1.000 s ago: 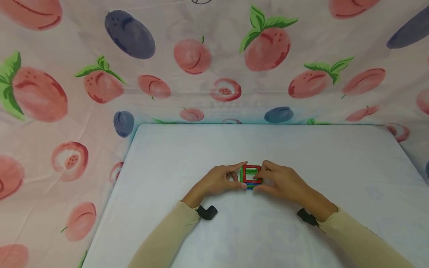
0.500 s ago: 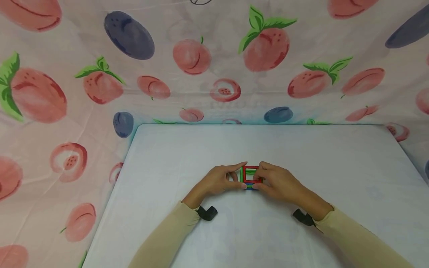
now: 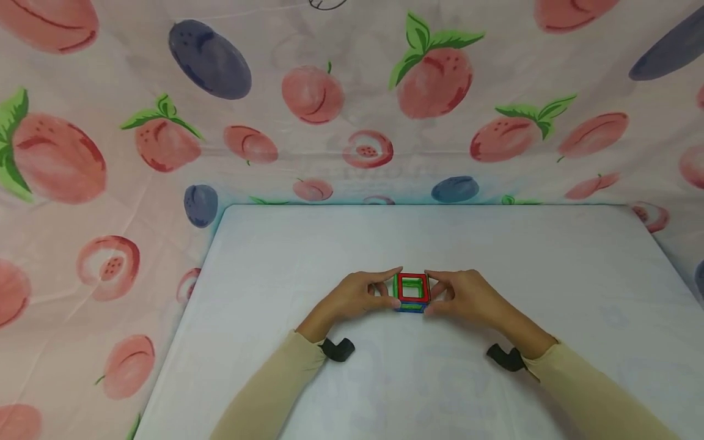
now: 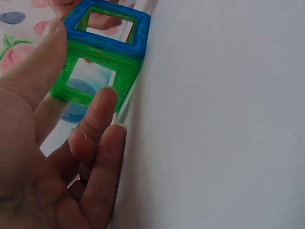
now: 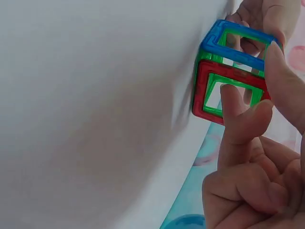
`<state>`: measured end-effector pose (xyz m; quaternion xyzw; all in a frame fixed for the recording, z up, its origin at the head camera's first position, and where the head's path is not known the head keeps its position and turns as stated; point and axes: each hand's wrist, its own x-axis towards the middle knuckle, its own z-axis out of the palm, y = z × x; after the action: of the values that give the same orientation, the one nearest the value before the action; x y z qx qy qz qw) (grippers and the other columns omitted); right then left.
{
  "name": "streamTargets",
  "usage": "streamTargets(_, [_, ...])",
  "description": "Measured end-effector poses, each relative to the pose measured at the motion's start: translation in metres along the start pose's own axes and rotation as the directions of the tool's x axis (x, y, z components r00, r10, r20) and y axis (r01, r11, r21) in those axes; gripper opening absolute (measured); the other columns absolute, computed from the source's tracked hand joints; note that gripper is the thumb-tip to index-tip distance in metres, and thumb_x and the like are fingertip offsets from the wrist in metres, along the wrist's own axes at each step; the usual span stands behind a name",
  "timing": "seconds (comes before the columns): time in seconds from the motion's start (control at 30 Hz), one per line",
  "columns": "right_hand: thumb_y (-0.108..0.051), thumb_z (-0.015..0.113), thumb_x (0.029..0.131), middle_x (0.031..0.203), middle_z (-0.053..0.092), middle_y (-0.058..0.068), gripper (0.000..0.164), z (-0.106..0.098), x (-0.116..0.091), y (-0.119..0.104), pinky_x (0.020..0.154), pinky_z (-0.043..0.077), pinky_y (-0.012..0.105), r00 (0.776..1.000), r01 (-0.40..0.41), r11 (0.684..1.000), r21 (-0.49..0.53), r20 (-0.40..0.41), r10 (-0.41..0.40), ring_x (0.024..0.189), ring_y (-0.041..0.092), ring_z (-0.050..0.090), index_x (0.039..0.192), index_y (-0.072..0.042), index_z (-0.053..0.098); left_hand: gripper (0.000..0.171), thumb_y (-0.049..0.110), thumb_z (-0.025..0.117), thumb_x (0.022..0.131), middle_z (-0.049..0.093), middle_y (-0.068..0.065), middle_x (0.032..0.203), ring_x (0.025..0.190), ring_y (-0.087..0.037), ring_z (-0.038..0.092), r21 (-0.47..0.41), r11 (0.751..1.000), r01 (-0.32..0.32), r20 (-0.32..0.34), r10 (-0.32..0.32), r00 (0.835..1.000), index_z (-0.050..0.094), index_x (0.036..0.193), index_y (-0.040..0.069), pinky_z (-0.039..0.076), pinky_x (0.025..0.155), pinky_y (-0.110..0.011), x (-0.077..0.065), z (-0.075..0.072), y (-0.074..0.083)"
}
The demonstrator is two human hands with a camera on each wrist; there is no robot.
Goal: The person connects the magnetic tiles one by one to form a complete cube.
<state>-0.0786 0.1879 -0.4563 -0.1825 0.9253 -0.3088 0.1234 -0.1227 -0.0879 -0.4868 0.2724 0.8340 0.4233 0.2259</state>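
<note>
A small cube of see-through magnetic tiles (image 3: 412, 299) sits on the white table between my two hands. Its top is red, its front blue and its left side green. The right wrist view shows another red tile (image 5: 200, 95) on the right side. My left hand (image 3: 352, 297) pinches the cube at its left side, forefinger at the back corner and thumb at the front one. From the right, my right hand (image 3: 470, 299) holds it likewise between thumb and forefinger. In the left wrist view, a left fingertip (image 4: 106, 98) lies near the green side (image 4: 121, 90).
The white table (image 3: 418, 379) spreads around the cube. Behind it and at the left hangs a cloth (image 3: 264, 55) printed with fruit. A black wrist mount (image 3: 338, 349) sits at the left cuff, another black mount (image 3: 505, 357) at the right.
The right fingers have come off the red top and drawn back to the cube's right side. My left hand keeps its hold, and the cube has barely moved.
</note>
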Motion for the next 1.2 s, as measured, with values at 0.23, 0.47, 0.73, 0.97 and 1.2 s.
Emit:
streamTargets(0.23, [-0.033, 0.089, 0.078, 0.102, 0.079, 0.005, 0.079, 0.002, 0.001, -0.002, 0.058, 0.044, 0.023, 0.999, -0.048, 0.999, 0.003, -0.025, 0.048, 0.067, 0.01, 0.055, 0.142, 0.002, 0.058, 0.071, 0.04, 0.081, 0.088, 0.065, 0.008, 0.087, 0.068, -0.009, 0.046, -0.002, 1.0, -0.009, -0.024, 0.009, 1.0, 0.051, 0.151, 0.03, 0.037, 0.06, -0.022, 0.003, 0.004, -0.001])
streamTargets(0.47, [-0.035, 0.09, 0.077, 0.107, 0.079, 0.01, 0.082, 0.0, 0.0, 0.0, 0.058, 0.044, 0.023, 0.999, -0.045, 0.999, -0.018, -0.018, 0.045, 0.07, 0.006, 0.061, 0.142, 0.002, 0.057, 0.072, 0.041, 0.08, 0.088, 0.065, 0.009, 0.087, 0.068, -0.008, 0.047, 0.034, 0.999, -0.028, -0.013, 0.028, 1.0, 0.05, 0.152, 0.029, 0.037, 0.061, -0.021, 0.003, 0.005, 0.0])
streamTargets(0.73, [-0.038, 0.091, 0.075, 0.099, 0.077, -0.001, 0.092, 0.0, -0.004, -0.006, 0.061, 0.05, 0.023, 1.0, -0.007, 1.0, -0.026, -0.008, 0.007, 0.066, 0.007, 0.057, 0.15, -0.007, 0.049, 0.08, 0.045, 0.084, 0.083, 0.067, 0.013, 0.087, 0.066, -0.007, 0.05, 0.081, 0.995, -0.05, -0.012, 0.051, 0.999, 0.05, 0.153, 0.028, 0.041, 0.061, -0.021, 0.003, 0.009, -0.002])
streamTargets(0.97, [-0.038, 0.09, 0.076, 0.099, 0.076, -0.003, 0.089, 0.004, -0.005, -0.01, 0.062, 0.049, 0.022, 1.0, -0.007, 0.999, -0.035, -0.015, 0.006, 0.066, 0.008, 0.057, 0.149, -0.007, 0.049, 0.074, 0.045, 0.085, 0.083, 0.067, 0.014, 0.083, 0.068, -0.006, 0.051, 0.155, 0.986, -0.055, -0.042, 0.062, 0.997, 0.056, 0.148, 0.026, 0.04, 0.063, -0.02, 0.004, 0.011, -0.002])
streamTargets(1.2, [-0.031, 0.088, 0.08, 0.1, 0.077, -0.004, 0.081, -0.001, -0.003, -0.009, 0.067, 0.052, 0.023, 0.999, 0.008, 0.998, -0.066, -0.038, -0.01, 0.069, 0.005, 0.059, 0.147, -0.006, 0.052, 0.073, 0.046, 0.084, 0.083, 0.066, 0.016, 0.084, 0.069, -0.007, 0.052, 0.167, 0.985, -0.035, -0.045, 0.043, 0.998, 0.057, 0.147, 0.029, 0.04, 0.063, -0.021, 0.008, 0.007, -0.001])
